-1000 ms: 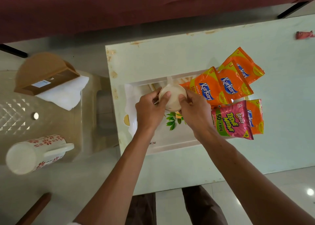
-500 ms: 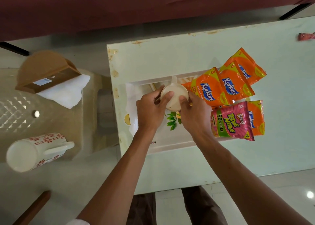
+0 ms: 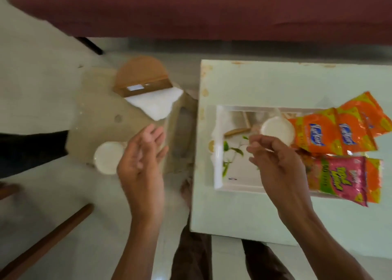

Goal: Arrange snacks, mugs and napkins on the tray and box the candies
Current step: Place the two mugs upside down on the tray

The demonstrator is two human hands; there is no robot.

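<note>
White mug, upright, on leaf-printed tray

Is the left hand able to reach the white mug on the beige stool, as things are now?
Probably yes. The left hand is open and holds nothing, right beside the mug on the stool; nothing lies between them.
</note>
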